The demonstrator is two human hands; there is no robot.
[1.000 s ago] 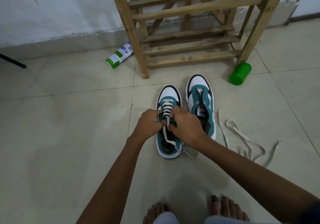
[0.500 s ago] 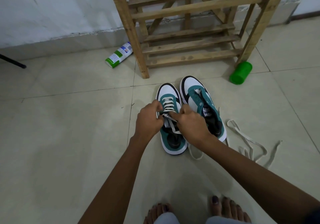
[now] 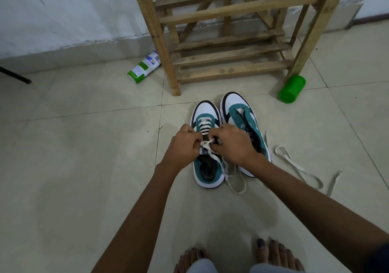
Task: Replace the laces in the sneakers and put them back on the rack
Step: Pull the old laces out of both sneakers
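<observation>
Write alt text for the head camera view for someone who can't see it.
Both hands, left hand and right hand, pinch a white lace at the top of the left sneaker, a teal and white shoe on a tiled floor. The unlaced right sneaker touches it, a loose lace lies to the right, and a wooden rack stands behind.

Pale tiled floor (image 3: 84,167), white wall (image 3: 63,9) w/ scuffed base, dim light

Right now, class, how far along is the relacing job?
Done: left sneaker is laced. In hand: left hand and right hand pinch its lace at the top. Left: right sneaker has bare eyelets, a loose lace lies beside it, and the rack awaits both.
</observation>
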